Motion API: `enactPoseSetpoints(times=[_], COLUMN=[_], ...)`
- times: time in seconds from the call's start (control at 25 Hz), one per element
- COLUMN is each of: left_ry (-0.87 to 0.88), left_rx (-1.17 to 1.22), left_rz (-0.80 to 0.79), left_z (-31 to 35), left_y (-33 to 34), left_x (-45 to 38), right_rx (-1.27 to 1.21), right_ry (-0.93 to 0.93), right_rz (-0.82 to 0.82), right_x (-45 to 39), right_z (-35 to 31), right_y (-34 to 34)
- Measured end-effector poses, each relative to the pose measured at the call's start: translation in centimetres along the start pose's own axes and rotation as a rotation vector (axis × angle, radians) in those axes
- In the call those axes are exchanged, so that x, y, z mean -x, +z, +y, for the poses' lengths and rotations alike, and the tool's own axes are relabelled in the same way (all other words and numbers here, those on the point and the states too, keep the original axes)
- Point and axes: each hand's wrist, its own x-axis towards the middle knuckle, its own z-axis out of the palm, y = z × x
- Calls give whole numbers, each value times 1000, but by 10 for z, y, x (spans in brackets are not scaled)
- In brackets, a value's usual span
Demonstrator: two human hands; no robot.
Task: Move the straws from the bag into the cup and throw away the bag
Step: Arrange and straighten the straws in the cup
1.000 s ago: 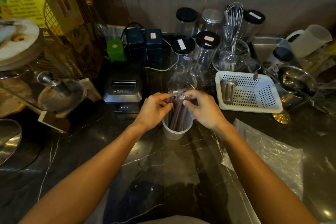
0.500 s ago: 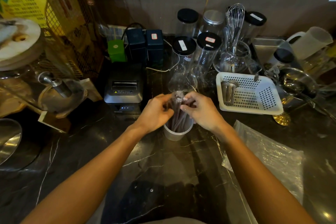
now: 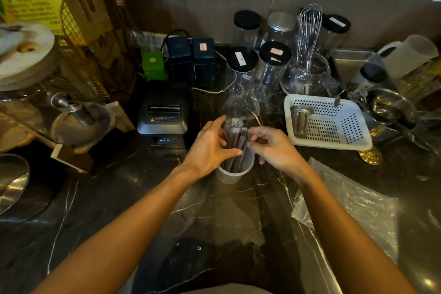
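Dark straws standing upright in white cup on black marble tabletop. Left hand cupped round bundle, grip spread, thumb touching straws. Right hand just beside straw tops, grip loose, half-curled, pinching nothing as far as I can tell. Empty clear bag lying flat on tabletop right of cup.

My table is glossy dark marble with pale veins. The cup looks matt translucent plastic, the bag crinkled clear film, the basket perforated white plastic.
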Motion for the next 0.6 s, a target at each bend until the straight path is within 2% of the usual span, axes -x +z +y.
enactPoseSetpoints(times=[0.16, 0.28, 0.4, 0.6], left_ry=[47, 94, 108, 181], left_rx=[67, 47, 116, 223], left_rz=[51, 82, 32, -66], left_z=[3, 1, -1, 0], left_y=[3, 3, 0, -17], left_x=[-1, -1, 0, -4], right_rx=[22, 18, 29, 24], right_ry=[-69, -115, -129, -236], right_rz=[-44, -6, 37, 12], right_x=[-3, -6, -8, -6], right_z=[-2, -4, -5, -14], right_y=[3, 8, 12, 1])
